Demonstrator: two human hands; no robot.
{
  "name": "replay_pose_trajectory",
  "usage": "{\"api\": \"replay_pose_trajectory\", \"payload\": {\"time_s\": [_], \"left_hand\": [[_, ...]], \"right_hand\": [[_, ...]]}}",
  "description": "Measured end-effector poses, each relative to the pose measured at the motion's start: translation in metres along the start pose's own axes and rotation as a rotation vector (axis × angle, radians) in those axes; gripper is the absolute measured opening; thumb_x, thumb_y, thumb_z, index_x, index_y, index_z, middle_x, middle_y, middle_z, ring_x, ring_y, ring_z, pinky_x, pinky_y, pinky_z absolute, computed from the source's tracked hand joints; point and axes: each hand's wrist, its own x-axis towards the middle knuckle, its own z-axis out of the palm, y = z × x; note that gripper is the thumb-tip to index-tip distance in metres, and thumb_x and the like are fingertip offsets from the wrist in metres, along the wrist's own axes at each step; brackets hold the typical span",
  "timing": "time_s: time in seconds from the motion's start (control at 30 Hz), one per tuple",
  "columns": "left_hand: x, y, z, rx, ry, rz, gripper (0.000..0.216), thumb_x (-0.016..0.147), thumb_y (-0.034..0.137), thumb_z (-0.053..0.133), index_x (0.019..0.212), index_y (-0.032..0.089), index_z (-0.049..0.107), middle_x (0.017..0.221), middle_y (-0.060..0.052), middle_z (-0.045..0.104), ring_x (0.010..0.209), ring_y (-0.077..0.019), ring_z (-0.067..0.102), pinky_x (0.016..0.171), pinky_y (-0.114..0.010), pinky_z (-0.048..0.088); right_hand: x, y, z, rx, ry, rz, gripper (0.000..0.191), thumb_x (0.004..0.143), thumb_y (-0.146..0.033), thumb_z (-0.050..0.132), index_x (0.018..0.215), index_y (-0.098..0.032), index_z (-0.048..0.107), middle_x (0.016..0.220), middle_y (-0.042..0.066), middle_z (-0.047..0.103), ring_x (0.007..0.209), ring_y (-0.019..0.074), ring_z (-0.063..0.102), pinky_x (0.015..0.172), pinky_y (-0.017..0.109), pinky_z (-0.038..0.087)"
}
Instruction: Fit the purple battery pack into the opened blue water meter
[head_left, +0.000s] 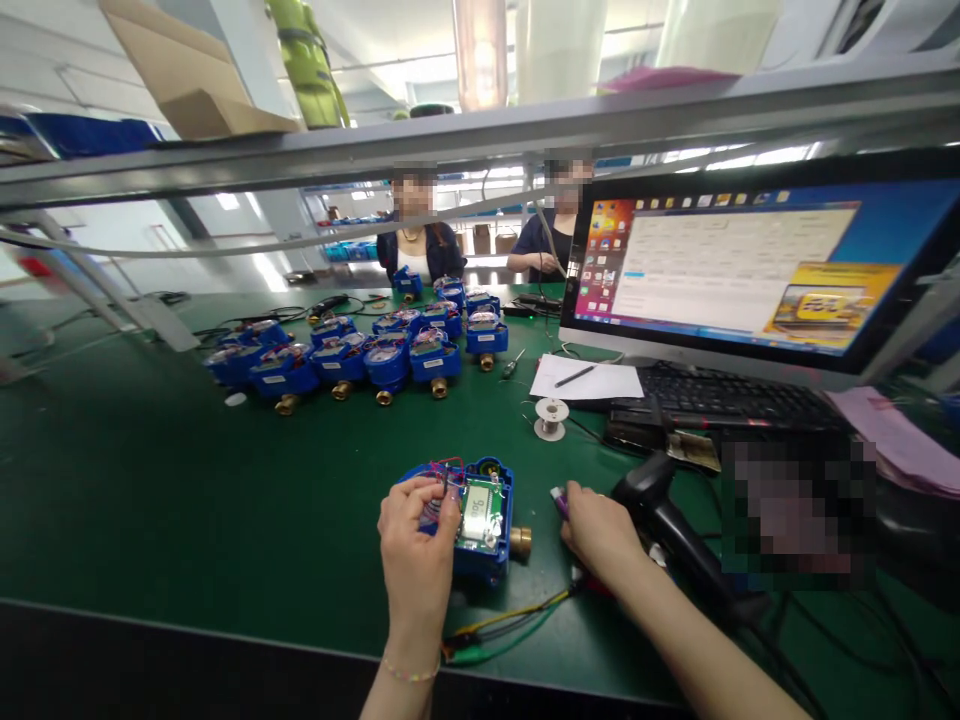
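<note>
**Hands at an opened blue meter**

The left hand [417,545] rests on the near-left corner of an open blue meter [480,520], its fingers curled together over the bundle of thin red wires at the top edge, apparently pinching or steadying them; the exact grip is hidden under the knuckles. Just beyond those fingers lies the meter's small display board, face up and reading digits, which suggests the housing is held flat so the board stays readable. A brass fitting sticks out of the meter's side toward the right hand [600,530].

That hand lies on the green worktop [150,500] just beside the meter, closed on a small purple-tipped object [559,500] whose nature I cannot make out. Yellow and green leads [510,625] trail from under the wrist toward the near edge.

Just past the right hand a black handheld scanner [660,510] lies within easy reach. Farther off sit a spool of solder wire [551,415], a sheet of paper with a pen [585,378], a keyboard [720,398] and a monitor [750,270]. Well beyond the left hand, rows of closed blue meters [375,350] stand grouped; two other people sit at the far side.
</note>
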Motion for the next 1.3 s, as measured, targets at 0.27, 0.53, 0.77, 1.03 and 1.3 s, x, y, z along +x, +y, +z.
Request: {"api": "replay_pose_trajectory", "payload": {"time_s": [0.27, 0.53, 0.77, 1.03, 1.3], "left_hand": [[-0.002, 0.006, 0.007, 0.213, 0.068, 0.318, 0.012, 0.082, 0.021, 0.057, 0.09, 0.026, 0.063, 0.081, 0.001, 0.061, 0.083, -0.0184, 0.051, 0.079, -0.038, 0.034], [0.007, 0.004, 0.007, 0.071, -0.015, 0.233, 0.009, 0.082, 0.019, 0.055, 0.081, 0.022, 0.063, 0.078, 0.001, 0.064, 0.077, -0.0166, 0.055, 0.071, -0.032, 0.043], [0.013, 0.004, -0.005, 0.049, 0.002, 0.103, 0.017, 0.084, 0.023, 0.05, 0.07, 0.021, 0.06, 0.071, 0.0, 0.062, 0.072, -0.017, 0.055, 0.065, -0.03, 0.045], [0.008, -0.006, -0.006, -0.052, 0.021, 0.03, 0.014, 0.083, 0.027, 0.053, 0.072, 0.021, 0.06, 0.072, -0.001, 0.062, 0.075, -0.0172, 0.057, 0.072, -0.032, 0.046], [0.006, -0.011, -0.004, -0.158, 0.004, -0.148, 0.018, 0.077, 0.037, 0.061, 0.072, 0.02, 0.058, 0.071, 0.0, 0.061, 0.071, -0.0169, 0.061, 0.071, -0.031, 0.048]], "right_hand": [[0.051, -0.006, -0.037, 0.26, 0.068, -0.264, 0.016, 0.087, -0.02, 0.042, 0.094, -0.013, 0.054, 0.085, 0.007, 0.06, 0.075, 0.0151, 0.057, 0.067, 0.026, 0.041], [0.075, -0.056, -0.076, 0.902, -0.328, -0.849, 0.024, 0.066, -0.037, 0.072, 0.077, -0.016, 0.068, 0.066, -0.005, 0.046, 0.059, 0.0067, 0.044, 0.054, 0.02, 0.034], [0.102, -0.071, -0.075, 0.96, -0.582, -0.887, 0.029, 0.064, -0.036, 0.073, 0.076, -0.014, 0.057, 0.071, -0.002, 0.06, 0.064, 0.0098, 0.052, 0.062, 0.023, 0.041], [0.109, -0.078, -0.072, 0.959, -0.732, -0.882, 0.028, 0.065, -0.037, 0.072, 0.072, -0.011, 0.064, 0.063, -0.002, 0.057, 0.058, 0.0075, 0.047, 0.06, 0.022, 0.039], [0.109, -0.079, -0.073, 0.972, -0.86, -0.865, 0.034, 0.065, -0.043, 0.07, 0.068, -0.011, 0.059, 0.063, 0.0, 0.059, 0.052, 0.0064, 0.045, 0.05, 0.02, 0.035]]}}
